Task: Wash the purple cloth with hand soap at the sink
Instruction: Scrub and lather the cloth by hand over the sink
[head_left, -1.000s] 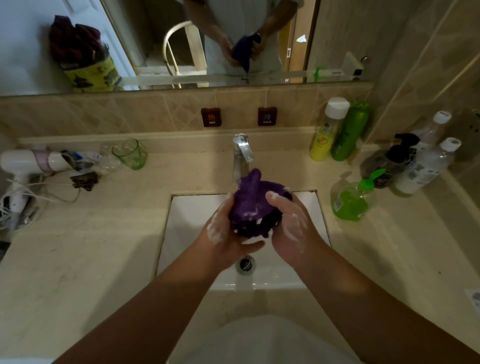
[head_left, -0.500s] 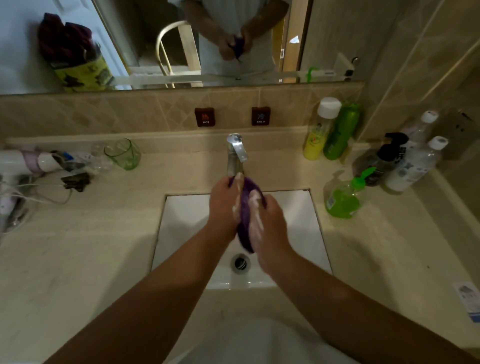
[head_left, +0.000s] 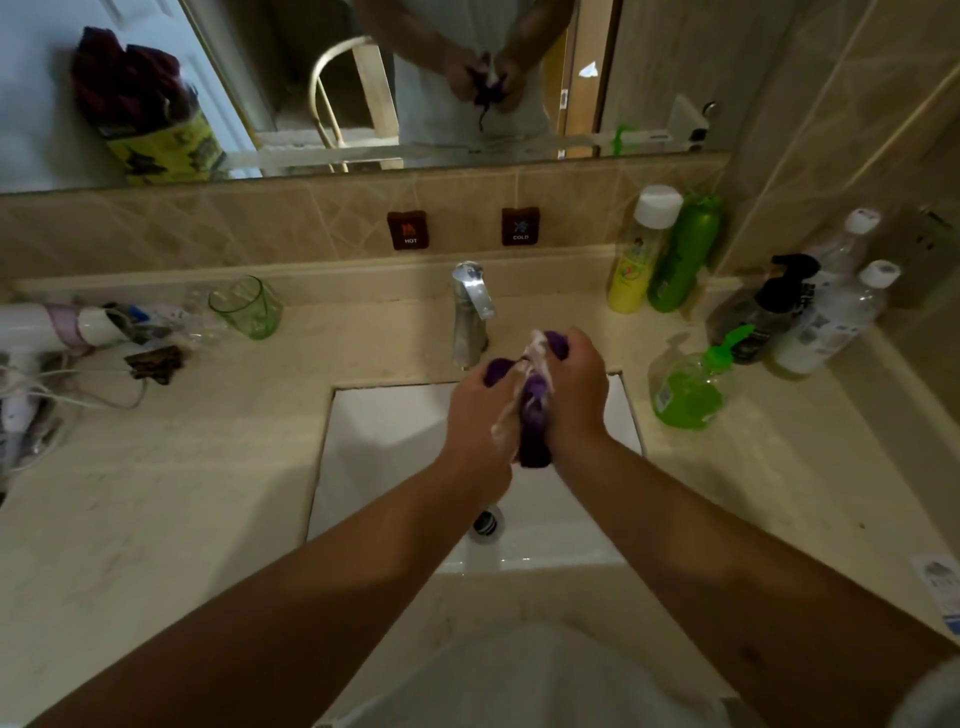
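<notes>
Single head view, looking steeply down, close over sink (head_left: 384, 447)

A wide mirror (head_left: 260, 78) runs above the beige tiled wall (head_left: 208, 223), where small hot and cold signs (head_left: 408, 229) hang. The marbled cream counter (head_left: 156, 509) spreads below in dim, warm light. A tiled side wall (head_left: 831, 104) closes the right.

Bare forearms, no sleeves showing; soap lather streaks both hands; a pale garment (head_left: 535, 680) below
</notes>
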